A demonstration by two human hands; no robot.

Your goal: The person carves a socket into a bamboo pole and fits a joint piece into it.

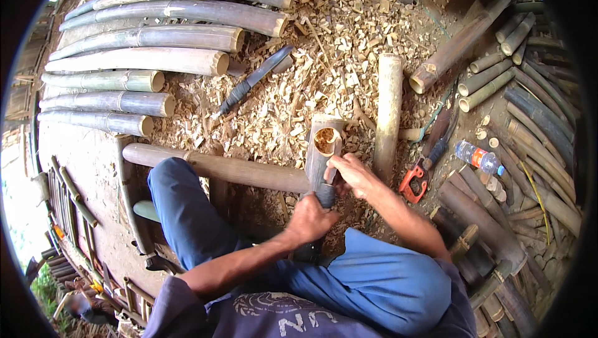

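Observation:
In front of my knees a bamboo piece (316, 162) shows a cut, hollow opening with a brownish inside. My left hand (310, 220) is closed at a dark wrapped handle (326, 196) just below that piece; the tool's other end cannot be made out. Close by on the right, my right hand (352, 175) has its fingers curled at the side of the bamboo, and what they grip is hidden. A bamboo pole (218, 168) lies crosswise, its right end against the piece. Farther off, a large knife (256, 79) with a black wrapped handle rests on the shavings.
Wood shavings (349, 39) cover the ground ahead. Several bamboo poles (149, 38) lie side by side at the left. An upright-lying pale pole (389, 111), an orange-handled saw (413, 182), a water bottle (478, 157) and stacked bamboo (539, 145) are at the right. A person (84, 305) is at the far lower left.

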